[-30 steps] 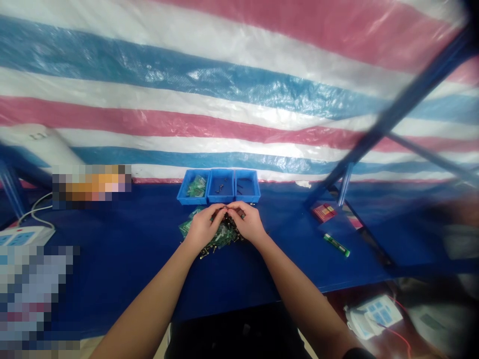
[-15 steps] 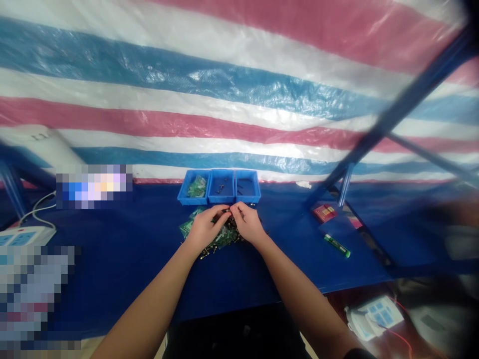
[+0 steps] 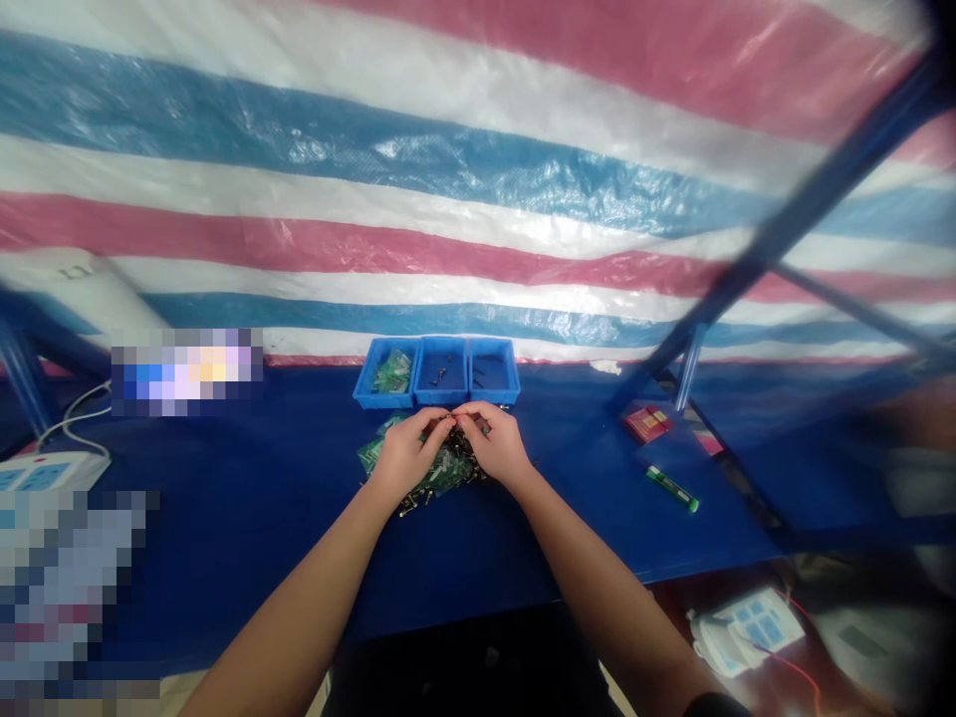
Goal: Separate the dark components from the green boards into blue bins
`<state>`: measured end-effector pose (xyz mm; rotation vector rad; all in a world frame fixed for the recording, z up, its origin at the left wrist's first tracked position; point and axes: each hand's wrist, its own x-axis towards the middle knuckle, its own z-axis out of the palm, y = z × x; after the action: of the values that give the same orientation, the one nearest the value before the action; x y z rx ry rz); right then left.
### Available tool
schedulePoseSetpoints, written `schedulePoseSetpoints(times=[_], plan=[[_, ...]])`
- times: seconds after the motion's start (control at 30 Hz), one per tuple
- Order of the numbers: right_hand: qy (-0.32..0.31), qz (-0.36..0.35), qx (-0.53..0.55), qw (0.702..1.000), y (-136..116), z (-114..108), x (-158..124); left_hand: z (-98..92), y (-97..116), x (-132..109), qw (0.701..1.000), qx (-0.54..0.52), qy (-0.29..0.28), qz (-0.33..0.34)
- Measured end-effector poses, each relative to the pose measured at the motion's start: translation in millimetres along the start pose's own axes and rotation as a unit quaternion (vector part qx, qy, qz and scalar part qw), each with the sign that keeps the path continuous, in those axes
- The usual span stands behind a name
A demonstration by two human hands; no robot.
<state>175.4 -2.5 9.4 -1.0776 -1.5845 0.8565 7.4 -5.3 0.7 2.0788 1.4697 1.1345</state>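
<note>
My left hand (image 3: pixel 407 453) and my right hand (image 3: pixel 493 443) meet fingertip to fingertip above a heap of small parts. Both are closed in a pinch; whatever they hold between the tips is too small and covered to name. Under them lies the heap (image 3: pixel 448 472), a mix of green pieces like small circuit boards and dark screw-like metal parts. Just beyond the hands three blue bins stand side by side. Green pieces lie in the left bin (image 3: pixel 361 386), a few small dark parts in the middle bin (image 3: pixel 442 398), and a few thin dark pieces in the right bin (image 3: pixel 508 383).
On the blue table (image 3: pixel 284 558), a red box (image 3: pixel 648 424) and a green tube-like item (image 3: pixel 672 488) lie to the right. A white power strip (image 3: pixel 751 629) sits lower right, another (image 3: pixel 56 473) at left. A blue metal frame bar (image 3: pixel 754 249) slants along the right.
The fingertips have drawn slightly closer together, and the small thing seen between them is now mostly covered. The heap and bins look the same.
</note>
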Motion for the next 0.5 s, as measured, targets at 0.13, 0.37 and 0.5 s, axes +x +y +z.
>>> schedulePoseSetpoints(times=[0.13,0.37,0.5], plan=[[-0.005,0.064,0.09,0.994,4,2,1,-3.3,5,0,1.0,0.007,-0.01,0.024],[-0.026,0.143,0.138,0.98,15,1,7,-4.9,5,0,0.998,0.049,0.008,0.029],[0.002,0.108,0.212,0.971,15,4,7,-4.1,4,-1,0.998,0.053,0.013,0.037]])
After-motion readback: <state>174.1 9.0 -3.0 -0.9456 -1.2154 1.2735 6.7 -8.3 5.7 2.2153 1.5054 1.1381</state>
